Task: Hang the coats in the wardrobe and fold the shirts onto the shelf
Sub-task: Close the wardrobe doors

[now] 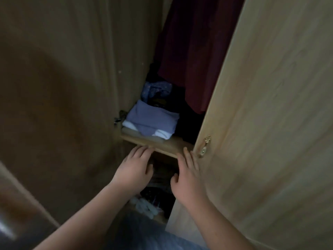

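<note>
Wooden shelf (pixel 167 143) — one folded stack (pixel 153 123), two empty hands — left hand (pixel 134 168), right hand (pixel 188 175).

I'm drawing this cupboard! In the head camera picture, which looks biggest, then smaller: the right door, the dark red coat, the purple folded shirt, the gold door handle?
1. Right door: biggest, though it is nearest the camera.
2. Dark red coat.
3. Purple folded shirt.
4. Gold door handle: smallest.

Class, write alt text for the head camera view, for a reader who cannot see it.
Two empty hands, left hand and right hand, reach toward the front edge of a wardrobe shelf. A folded lilac shirt lies on white folded clothes there, a dark red garment hangs above, and the wardrobe door stands open at right.
</note>
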Tool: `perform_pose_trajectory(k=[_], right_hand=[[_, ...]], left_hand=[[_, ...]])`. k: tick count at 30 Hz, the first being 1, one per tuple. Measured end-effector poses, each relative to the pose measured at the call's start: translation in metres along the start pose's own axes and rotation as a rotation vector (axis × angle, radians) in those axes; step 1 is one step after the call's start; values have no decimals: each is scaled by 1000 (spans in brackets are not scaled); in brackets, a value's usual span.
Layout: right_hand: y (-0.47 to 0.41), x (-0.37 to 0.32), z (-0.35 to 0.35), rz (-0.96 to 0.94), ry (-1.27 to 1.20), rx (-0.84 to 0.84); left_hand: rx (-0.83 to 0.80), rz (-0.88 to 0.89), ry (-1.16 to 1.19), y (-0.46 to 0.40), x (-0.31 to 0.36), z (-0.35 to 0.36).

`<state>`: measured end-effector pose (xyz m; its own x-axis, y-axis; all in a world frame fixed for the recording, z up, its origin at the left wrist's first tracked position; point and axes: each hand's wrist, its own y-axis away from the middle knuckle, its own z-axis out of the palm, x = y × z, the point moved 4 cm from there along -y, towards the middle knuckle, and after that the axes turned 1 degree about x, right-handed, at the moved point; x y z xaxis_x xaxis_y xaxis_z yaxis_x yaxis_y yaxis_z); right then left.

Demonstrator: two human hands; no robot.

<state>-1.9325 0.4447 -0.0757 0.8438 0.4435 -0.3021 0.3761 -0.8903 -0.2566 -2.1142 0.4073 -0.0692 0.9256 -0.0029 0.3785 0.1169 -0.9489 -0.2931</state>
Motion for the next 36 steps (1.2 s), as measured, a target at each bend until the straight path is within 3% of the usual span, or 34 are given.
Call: perform_pose_trajectory(k=[7,12,14,18,25,27,36], right_hand=[[58,-111,28,-181,-138,-153],[75,-190,38,-308,-232,-212],[79,-215,44,-328,-240,-226],[75,-254,52,-314,-255,-223],[62,-301,52,-171,-264,-123],[66,-300,53,-148,-249,-115],[83,-242,49,64,-179,-43]], left_hand=[[36,-212,-181,134,-72,-69],[122,-426,-178,201,-137,-129],[137,-432,-204,215,-162,-148],[247,-545,-5,215,-201,-189],[64,-297,70,156,-227,-203],[23,-287,194,151,-234,-194],[54,119,350,158,-183,-183]])
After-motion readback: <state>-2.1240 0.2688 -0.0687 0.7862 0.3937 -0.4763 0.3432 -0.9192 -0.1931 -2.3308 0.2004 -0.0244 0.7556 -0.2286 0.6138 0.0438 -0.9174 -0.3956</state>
